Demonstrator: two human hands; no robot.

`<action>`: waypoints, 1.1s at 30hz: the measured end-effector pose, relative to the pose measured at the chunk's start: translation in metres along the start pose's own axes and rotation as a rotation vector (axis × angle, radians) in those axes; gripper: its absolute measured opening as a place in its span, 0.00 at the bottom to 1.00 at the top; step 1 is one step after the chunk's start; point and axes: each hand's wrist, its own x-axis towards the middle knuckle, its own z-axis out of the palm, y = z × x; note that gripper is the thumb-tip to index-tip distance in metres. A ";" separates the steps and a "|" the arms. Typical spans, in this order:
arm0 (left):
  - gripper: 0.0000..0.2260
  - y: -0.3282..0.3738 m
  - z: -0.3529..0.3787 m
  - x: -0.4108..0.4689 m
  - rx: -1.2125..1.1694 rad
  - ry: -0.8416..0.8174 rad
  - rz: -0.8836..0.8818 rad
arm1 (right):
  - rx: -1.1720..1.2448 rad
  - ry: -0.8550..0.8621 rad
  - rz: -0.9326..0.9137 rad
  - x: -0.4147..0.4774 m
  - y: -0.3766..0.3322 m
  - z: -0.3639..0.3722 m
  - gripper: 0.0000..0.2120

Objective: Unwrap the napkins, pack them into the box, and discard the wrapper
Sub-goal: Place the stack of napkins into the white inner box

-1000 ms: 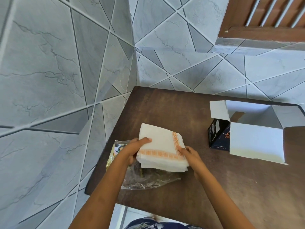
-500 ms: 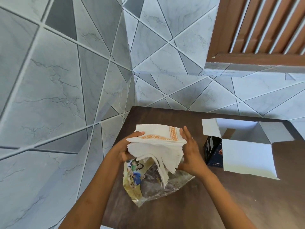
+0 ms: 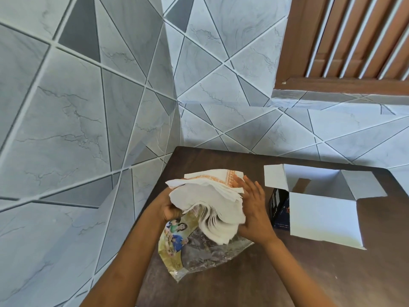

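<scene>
- Nearest me on the counter (image 3: 287, 282), the printed wrapper (image 3: 194, 253) lies slack, seemingly emptied, under the stack.
- Above it, my hands hold the napkins (image 3: 212, 196): left hand (image 3: 169, 210) gripping underneath, right hand (image 3: 254, 209) flat against the right edge, probably squaring the fanned, drooping white sheets, orange-bordered.
- Far right, the box (image 3: 323, 218) waits, flaps open.

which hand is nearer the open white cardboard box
Right. The right hand is just beside the open white cardboard box; the left hand grips the white napkin stack, farther away.
</scene>
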 end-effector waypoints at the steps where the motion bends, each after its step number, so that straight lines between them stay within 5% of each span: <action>1: 0.13 0.000 0.001 -0.001 -0.008 0.005 0.001 | 0.046 0.010 0.013 0.000 0.000 -0.005 0.29; 9: 0.09 -0.007 0.028 -0.008 -0.098 -0.085 -0.002 | 0.327 0.132 0.106 0.010 -0.003 -0.045 0.20; 11: 0.17 -0.004 0.037 -0.011 -0.104 -0.157 0.018 | 0.364 0.154 0.077 0.019 -0.008 -0.057 0.18; 14: 0.13 0.005 0.045 -0.015 -0.046 -0.189 0.125 | 0.370 0.183 0.101 0.036 -0.015 -0.080 0.23; 18: 0.35 0.026 0.053 -0.024 0.000 -0.303 0.345 | 0.390 0.323 0.209 0.063 -0.020 -0.108 0.19; 21: 0.39 0.031 0.062 -0.034 0.236 -0.316 0.478 | 0.496 0.316 0.289 0.083 -0.020 -0.126 0.10; 24: 0.29 0.029 0.084 -0.041 0.569 -0.206 0.612 | 0.516 0.244 0.388 0.097 -0.017 -0.144 0.02; 26: 0.21 0.028 0.100 -0.038 0.720 -0.031 0.705 | 0.549 0.185 0.483 0.098 -0.012 -0.153 0.04; 31: 0.07 0.026 0.132 -0.022 0.644 0.025 0.686 | 0.736 0.073 0.770 0.088 0.007 -0.173 0.07; 33: 0.05 0.022 0.146 -0.016 0.579 0.010 0.673 | 0.905 -0.023 0.901 0.081 0.015 -0.183 0.15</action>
